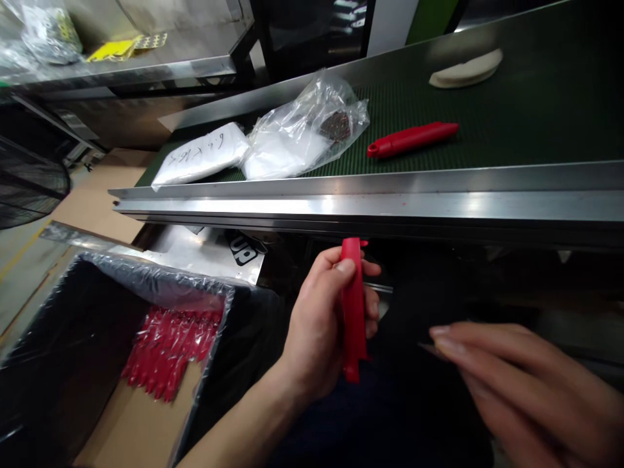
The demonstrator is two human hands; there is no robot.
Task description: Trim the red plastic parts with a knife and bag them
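In the head view, I see the person's left hand (316, 318) wrapped around a long red piece (353, 305), thumb pressed on its upper part, the piece standing nearly upright with its lower end showing below the grip. Well apart from it, the right hand (526, 383) has its fingertips pinched together on a thin pointed object (431, 351) (too blurred for me to say what it is). Just beyond both hands runs the metal rail (341, 205) of a green ribbed belt (517, 130). On that belt, farther off than the hands and between them from side to side, lies a second red piece (413, 140), on its side; beyond it, above the right hand, rests a pale curved piece (465, 70). Past the left hand, a clear bag (292, 146) with white contents touches a white packet (199, 153) marked in black handwriting. To the left of the left hand, a plastic-lined black bin (227, 318) holds rows of shiny red pieces (168, 351) over a brown bottom. Farthest from the left hand, a steel bench (195, 67) carries a yellow sheet (114, 49).
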